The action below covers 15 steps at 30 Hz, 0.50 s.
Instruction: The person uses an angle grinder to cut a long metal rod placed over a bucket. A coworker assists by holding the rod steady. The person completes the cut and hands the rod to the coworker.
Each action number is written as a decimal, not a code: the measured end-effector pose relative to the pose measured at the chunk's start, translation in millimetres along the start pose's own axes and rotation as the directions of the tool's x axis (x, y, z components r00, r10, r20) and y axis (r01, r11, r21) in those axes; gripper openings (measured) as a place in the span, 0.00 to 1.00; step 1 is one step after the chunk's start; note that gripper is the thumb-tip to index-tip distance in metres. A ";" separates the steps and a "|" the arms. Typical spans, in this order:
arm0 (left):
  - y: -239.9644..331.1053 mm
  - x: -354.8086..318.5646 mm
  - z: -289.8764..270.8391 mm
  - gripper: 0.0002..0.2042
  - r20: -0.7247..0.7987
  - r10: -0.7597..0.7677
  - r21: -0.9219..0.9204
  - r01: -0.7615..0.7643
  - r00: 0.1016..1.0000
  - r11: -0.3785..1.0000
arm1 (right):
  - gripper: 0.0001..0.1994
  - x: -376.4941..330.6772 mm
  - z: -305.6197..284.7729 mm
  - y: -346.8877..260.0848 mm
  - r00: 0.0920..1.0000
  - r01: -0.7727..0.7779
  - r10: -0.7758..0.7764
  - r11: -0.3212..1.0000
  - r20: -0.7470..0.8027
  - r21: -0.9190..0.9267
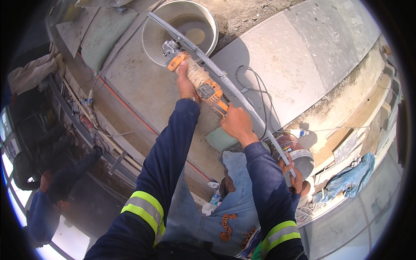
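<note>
An orange angle grinder (200,81), its body dusty and pale, points away from me to the upper left. My left hand (186,85) is closed round its front body, just behind the head. Farther back, my right hand (238,124) grips the rear handle. Right beside the tool runs a long grey metal bar (234,89), sloping from a white bucket (212,26) at the far end down to the near right. Another person's hands (296,180) hold the bar's near end. Whether the grinder's disc touches the bar I cannot tell.
A red and grey pail (303,158) stands beside the bar's near end. Crumpled blue plastic (349,177) lies farther right. A black cable (263,93) loops over flat grey panels (281,60). Another person (45,212) is at the left, past a rail.
</note>
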State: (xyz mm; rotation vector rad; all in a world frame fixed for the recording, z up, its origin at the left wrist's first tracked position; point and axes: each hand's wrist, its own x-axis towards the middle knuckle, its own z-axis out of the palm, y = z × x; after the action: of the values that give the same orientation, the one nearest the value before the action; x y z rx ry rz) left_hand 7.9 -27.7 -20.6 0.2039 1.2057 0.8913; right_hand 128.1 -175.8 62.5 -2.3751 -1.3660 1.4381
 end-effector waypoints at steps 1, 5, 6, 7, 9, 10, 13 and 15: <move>-0.5 -0.8 -0.1 0.30 0.008 -0.001 0.001 0.001 1.000 1.000 | 0.25 -0.5 1.0 1.1 1.000 -0.001 0.001 1.000 0.000 -0.003; -1.6 -4.6 2.9 0.31 0.012 -0.001 0.004 0.001 1.000 1.000 | 0.26 -2.2 0.3 1.6 1.000 -0.014 0.014 1.000 0.011 -0.001; -1.3 -5.6 4.3 0.31 0.006 -0.001 0.005 0.001 1.000 1.000 | 0.27 -2.5 -0.5 1.2 1.000 -0.021 0.021 1.000 0.015 0.003; -1.7 -5.6 3.2 0.31 0.014 0.005 0.002 -0.005 1.000 1.000 | 0.27 -3.1 -0.5 1.7 1.000 -0.015 0.015 1.000 0.016 -0.001; -2.4 -5.4 1.1 0.30 0.031 0.015 -0.004 -0.015 0.999 1.000 | 0.28 -3.9 -0.3 2.9 1.000 -0.004 0.004 1.000 0.016 -0.007; -2.1 -4.7 0.7 0.30 0.028 0.014 -0.005 -0.014 1.000 1.000 | 0.28 -4.2 -0.9 2.2 1.000 -0.006 0.006 1.000 0.019 -0.005; -1.2 -3.4 0.0 0.30 0.026 0.012 -0.005 -0.012 1.000 1.000 | 0.27 -4.9 -2.7 0.2 1.000 -0.011 0.011 1.000 0.026 -0.018; -1.0 -4.4 -0.1 0.29 0.033 0.012 -0.003 -0.012 0.999 1.000 | 0.25 -5.8 -3.5 -0.3 0.999 -0.013 0.015 0.999 0.030 -0.052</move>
State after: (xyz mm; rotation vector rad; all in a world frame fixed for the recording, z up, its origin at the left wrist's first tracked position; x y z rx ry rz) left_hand 8.0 -31.5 -18.0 0.2232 1.1742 0.8966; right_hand 129.5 -178.3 68.7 -2.4092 -1.4136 1.4656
